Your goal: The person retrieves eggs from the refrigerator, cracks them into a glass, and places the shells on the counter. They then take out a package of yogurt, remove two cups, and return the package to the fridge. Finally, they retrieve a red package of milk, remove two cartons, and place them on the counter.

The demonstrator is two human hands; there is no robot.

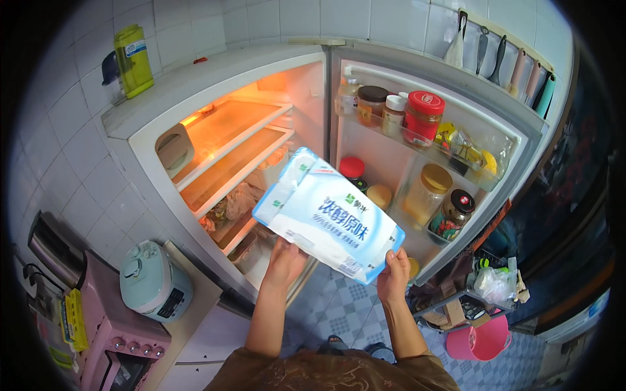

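A flat white and light-blue printed dairy package [332,215] is held up between my hands, tilted down to the right. My left hand [286,264] grips its lower left edge, the fingers hidden behind it. At its lower right corner my right hand [394,276] pinches the edge with the thumb in front. Beyond the package stands an open refrigerator [313,73] with its interior lit orange. Its upper shelf [234,122] shows at the left. On a lower level lies a plastic bag of food [239,203]. The package covers part of the opening and door.
The swung-out refrigerator door [528,141] carries jars, including a red-lidded jar [424,117] and a gold-lidded jar [428,193]. To the left are a light-blue rice cooker [154,283] and a pink oven [122,337]. A loaded rack [459,308] and pink bucket [477,339] stand right.
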